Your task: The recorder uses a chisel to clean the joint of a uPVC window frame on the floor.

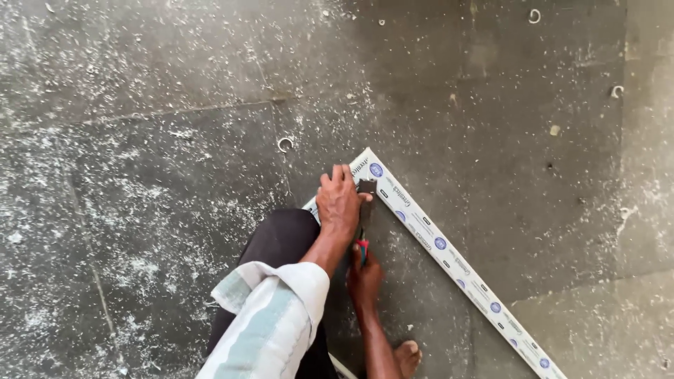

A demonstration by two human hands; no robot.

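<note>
left hand (339, 200) pressing white strip (449, 256) | right hand (364, 275) gripping red-handled tool (363, 224) | strip runs upper-left to lower-right

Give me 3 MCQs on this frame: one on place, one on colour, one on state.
1. Where does the long white strip lie?
A. Flat on the grey floor, running diagonally
B. Leaning upright against a wall
C. Across a workbench

2. What colour shows on the handle of the tool between the hands?
A. Yellow
B. Red
C. Green

3. What is the left hand doing?
A. Hanging free above the floor
B. Holding a cup
C. Pressing down near the strip's top end

Answers:
1 A: the strip rests on the dusty floor, slanting from upper middle to lower right.
2 B: a red bit shows just above the right hand.
3 C: the left hand's palm and fingers sit on the strip's end beside the tool's dark head, while the right hand closes on the handle.
</note>
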